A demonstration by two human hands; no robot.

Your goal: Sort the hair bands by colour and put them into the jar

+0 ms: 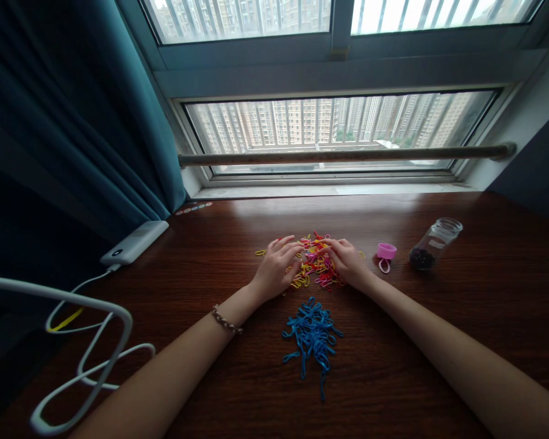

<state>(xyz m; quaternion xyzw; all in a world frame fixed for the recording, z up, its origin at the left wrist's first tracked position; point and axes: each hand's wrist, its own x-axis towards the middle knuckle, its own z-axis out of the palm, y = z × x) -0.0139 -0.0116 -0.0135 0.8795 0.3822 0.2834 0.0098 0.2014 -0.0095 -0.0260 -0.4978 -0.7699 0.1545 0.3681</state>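
Both my hands rest on a mixed pile of small red, yellow and pink rubber bands [314, 268] in the middle of a dark wooden table [439, 292]. My left hand [277, 266] lies on the pile's left side, fingers spread and bent over the bands. My right hand [345, 259] covers the right side, fingertips pointing left and pressing into the bands. Whether either hand pinches a band is hidden. A separate heap of blue rubber bands [313, 335] lies nearer to me, between my forearms. A braided bracelet [226, 321] circles my left wrist.
A pink lid [386, 252] with a loop lies right of the pile, and a glass jar [432, 244] lies on its side beyond it. A white power bank [135, 242] with white cables [86, 341] sits at the left. Teal curtain and window stand behind.
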